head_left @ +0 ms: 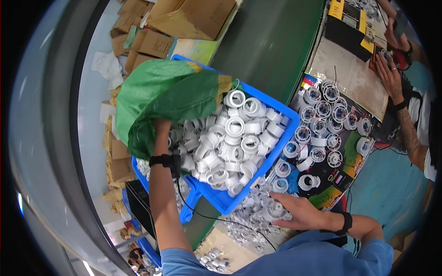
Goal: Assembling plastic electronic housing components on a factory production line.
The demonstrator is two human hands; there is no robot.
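My left hand (161,125) reaches inside a green woven sack (154,85); the sack hides its fingers. The sack slumps over a blue plastic bin (292,115) full of white ring-shaped plastic housings (235,126). Some of these housings lie close to my left wrist. At the bin's near right side, my right hand (301,212) has its thumb and fingers around a white round plastic part (274,209). Under and beside that part lies a heap of small translucent white plastic pieces (246,225).
On the right, several white rings with circuit boards (323,109) crowd a dark printed mat (322,184). A co-worker's hand (390,78) is by a yellow-and-black device (350,30). A green conveyor belt (262,41) runs behind the bin. Cardboard boxes (189,18) stand far left.
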